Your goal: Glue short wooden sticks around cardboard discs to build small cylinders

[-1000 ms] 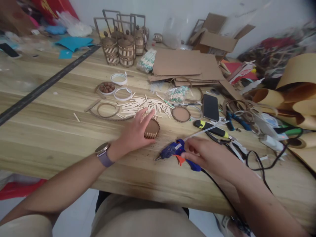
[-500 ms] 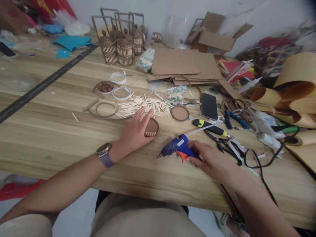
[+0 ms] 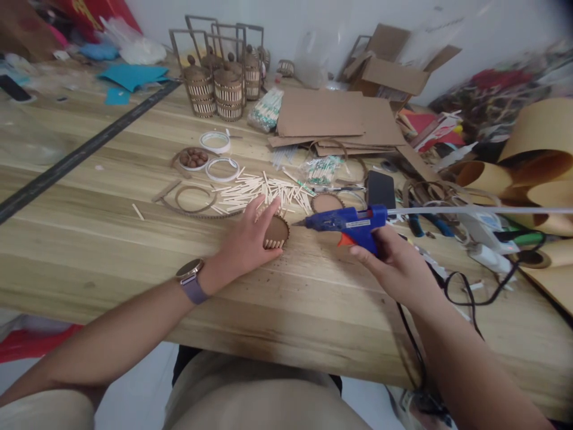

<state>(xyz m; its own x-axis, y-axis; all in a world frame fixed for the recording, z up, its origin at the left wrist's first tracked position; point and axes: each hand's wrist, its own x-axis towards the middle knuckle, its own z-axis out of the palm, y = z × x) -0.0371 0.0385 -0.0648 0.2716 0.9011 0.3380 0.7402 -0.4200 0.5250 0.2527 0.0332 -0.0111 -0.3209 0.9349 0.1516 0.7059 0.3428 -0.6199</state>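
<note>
My left hand (image 3: 245, 239) lies with fingers spread on a round brown cardboard disc (image 3: 276, 232) that has short wooden sticks glued round its near edge. My right hand (image 3: 396, 263) grips a blue hot glue gun (image 3: 347, 221) with an orange trigger, held above the wooden table (image 3: 111, 239). The gun's nozzle points left, close to the disc's right edge. A long white glue stick (image 3: 483, 211) juts out of the gun's back to the right. A pile of loose wooden sticks (image 3: 259, 191) lies just beyond the disc.
Another toothed cardboard disc (image 3: 325, 203), a black phone (image 3: 380, 189), scissors and pliers lie right of the gun. Tape rings (image 3: 221, 169), a lid of brown beads (image 3: 193, 159), finished stick baskets (image 3: 224, 83), cardboard sheets (image 3: 335, 116) and paper rolls (image 3: 537, 155) lie further back.
My right hand took the glue gun off the table, lifted it and swung its nozzle toward the disc. My left hand stayed on the disc.
</note>
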